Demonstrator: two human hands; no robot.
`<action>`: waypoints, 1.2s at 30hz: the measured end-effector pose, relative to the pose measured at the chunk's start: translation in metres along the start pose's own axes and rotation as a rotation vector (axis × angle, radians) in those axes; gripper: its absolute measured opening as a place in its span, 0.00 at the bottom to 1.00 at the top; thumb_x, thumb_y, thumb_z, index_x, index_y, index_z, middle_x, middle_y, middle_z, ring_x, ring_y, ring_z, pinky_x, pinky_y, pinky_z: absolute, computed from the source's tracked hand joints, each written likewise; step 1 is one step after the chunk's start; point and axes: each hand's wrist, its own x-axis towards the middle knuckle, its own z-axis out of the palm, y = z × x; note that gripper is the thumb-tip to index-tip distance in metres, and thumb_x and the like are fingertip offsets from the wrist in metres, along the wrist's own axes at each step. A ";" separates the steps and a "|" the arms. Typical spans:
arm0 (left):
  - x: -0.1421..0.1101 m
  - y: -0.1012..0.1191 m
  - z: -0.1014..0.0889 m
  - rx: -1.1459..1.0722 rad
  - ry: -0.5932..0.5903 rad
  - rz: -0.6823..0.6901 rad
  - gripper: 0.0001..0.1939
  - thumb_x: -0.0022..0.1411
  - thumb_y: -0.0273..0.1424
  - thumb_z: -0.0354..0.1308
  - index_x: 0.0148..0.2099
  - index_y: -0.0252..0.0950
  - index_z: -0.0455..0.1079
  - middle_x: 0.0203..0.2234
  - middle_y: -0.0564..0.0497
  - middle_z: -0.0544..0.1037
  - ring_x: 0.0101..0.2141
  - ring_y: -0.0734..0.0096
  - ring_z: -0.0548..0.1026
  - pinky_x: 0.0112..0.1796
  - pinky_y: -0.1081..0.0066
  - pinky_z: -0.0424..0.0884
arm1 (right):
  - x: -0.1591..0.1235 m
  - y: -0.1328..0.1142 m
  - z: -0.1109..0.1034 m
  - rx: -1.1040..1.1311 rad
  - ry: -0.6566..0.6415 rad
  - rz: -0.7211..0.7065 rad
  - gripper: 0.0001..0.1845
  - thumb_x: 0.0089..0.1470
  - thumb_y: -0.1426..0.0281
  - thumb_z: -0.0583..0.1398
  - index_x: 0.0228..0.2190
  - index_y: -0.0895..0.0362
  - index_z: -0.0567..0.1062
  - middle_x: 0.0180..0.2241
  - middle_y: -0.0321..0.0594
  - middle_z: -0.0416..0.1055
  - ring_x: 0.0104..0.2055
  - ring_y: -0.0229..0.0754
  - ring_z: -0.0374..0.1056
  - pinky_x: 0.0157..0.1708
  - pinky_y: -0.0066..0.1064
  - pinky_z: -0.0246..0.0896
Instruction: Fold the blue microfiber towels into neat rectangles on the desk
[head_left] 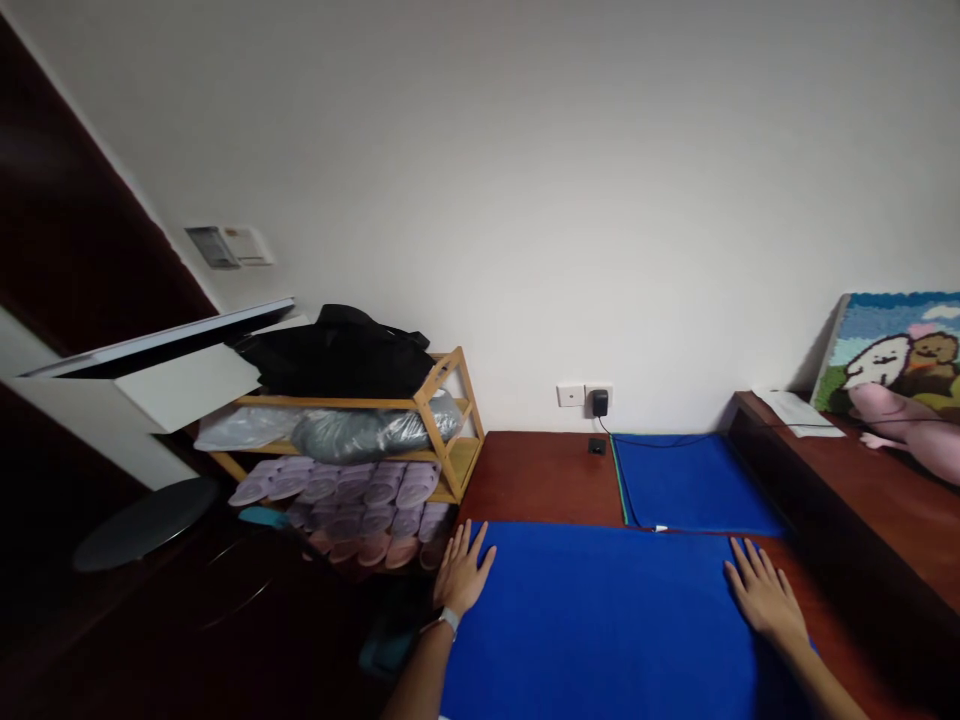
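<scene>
A large blue mat [607,620] lies flat on the reddish-brown tabletop [540,475]. At its far left corner rests my left hand [461,572], fingers spread, with a pale band on the wrist. My right hand [765,590] lies on the far right part of the mat, its fingers also stretched out. Neither hand holds anything. Behind the large mat is a smaller blue mat [697,485] with a green left edge, and a small white tag [660,528] shows at its near edge.
A wooden rack [454,440] on the left carries a black bag [345,355], plastic-wrapped items and rows of purple slippers [352,485]. A black plug [599,402] sits in the wall socket, its cable running right. On the raised right ledge are a pink plush toy [911,430] and a picture [900,345].
</scene>
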 end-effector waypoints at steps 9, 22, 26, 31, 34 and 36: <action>-0.004 0.002 -0.002 -0.031 0.012 0.012 0.32 0.73 0.50 0.44 0.74 0.45 0.54 0.73 0.45 0.54 0.71 0.54 0.53 0.67 0.51 0.52 | 0.003 0.014 -0.002 0.079 0.009 -0.007 0.42 0.57 0.49 0.41 0.70 0.47 0.55 0.73 0.40 0.50 0.75 0.53 0.43 0.68 0.58 0.42; -0.006 0.005 0.000 -0.057 0.051 0.012 0.32 0.73 0.51 0.44 0.73 0.46 0.55 0.73 0.46 0.55 0.71 0.54 0.53 0.67 0.51 0.52 | -0.066 -0.278 -0.028 0.238 -0.018 -0.639 0.38 0.68 0.51 0.39 0.71 0.57 0.52 0.72 0.42 0.49 0.74 0.48 0.43 0.72 0.47 0.39; -0.006 0.003 0.001 -0.055 0.039 0.009 0.33 0.73 0.51 0.44 0.74 0.45 0.54 0.73 0.46 0.55 0.71 0.54 0.52 0.67 0.52 0.52 | -0.068 -0.305 -0.025 0.256 -0.119 -0.671 0.38 0.68 0.48 0.40 0.71 0.53 0.53 0.72 0.40 0.48 0.75 0.48 0.43 0.72 0.50 0.38; -0.004 0.002 0.002 -0.060 0.040 0.011 0.32 0.73 0.50 0.44 0.73 0.47 0.54 0.73 0.48 0.54 0.71 0.54 0.52 0.67 0.51 0.51 | -0.048 -0.212 -0.015 0.173 -0.075 -0.505 0.38 0.67 0.50 0.41 0.70 0.54 0.54 0.72 0.38 0.50 0.75 0.48 0.42 0.72 0.50 0.36; -0.003 0.002 0.002 -0.058 0.035 0.004 0.32 0.73 0.50 0.44 0.73 0.46 0.55 0.73 0.47 0.54 0.71 0.53 0.52 0.67 0.51 0.51 | -0.031 -0.122 -0.008 0.072 -0.038 -0.328 0.39 0.65 0.51 0.39 0.71 0.55 0.53 0.72 0.38 0.51 0.75 0.48 0.42 0.72 0.48 0.36; -0.002 0.003 0.000 -0.051 0.035 0.008 0.32 0.73 0.50 0.45 0.73 0.46 0.55 0.73 0.47 0.54 0.71 0.54 0.52 0.67 0.51 0.51 | -0.019 -0.062 -0.005 0.022 -0.014 -0.188 0.40 0.64 0.51 0.38 0.71 0.56 0.53 0.72 0.39 0.51 0.75 0.49 0.42 0.72 0.49 0.38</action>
